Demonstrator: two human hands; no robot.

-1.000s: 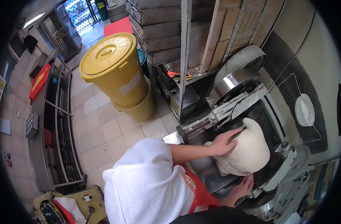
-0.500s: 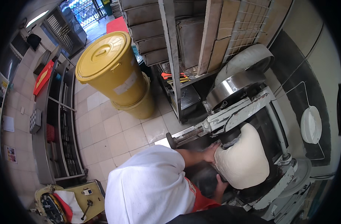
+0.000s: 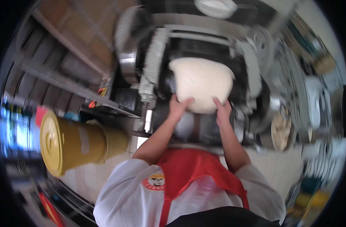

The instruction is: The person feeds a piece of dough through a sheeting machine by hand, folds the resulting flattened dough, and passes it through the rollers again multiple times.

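Observation:
A large, smooth slab of pale dough [image 3: 204,81] lies on the dark rollers of a dough-rolling machine [image 3: 151,73], whose grey side frames stand to either side. My left hand [image 3: 179,108] grips the near left edge, its thumb on top and its other fingers partly hidden at the edge. On the near right edge, my right hand [image 3: 223,110] holds the dough the same way. Both forearms reach forward over the machine's dark front surface. Motion blurs the picture somewhat.
Left of me is a lidded yellow bin [image 3: 72,142]. A metal rack [image 3: 78,89] of trays rises beyond it. A bowl [image 3: 266,139] holding a lumpy beige mass is at the machine's right. A white oval object [image 3: 217,7] hangs on the far wall.
My view has swung right, bringing the machine in front of me and the yellow bin to the lower left. Both hands remain on the dough, now side by side at its near edge.

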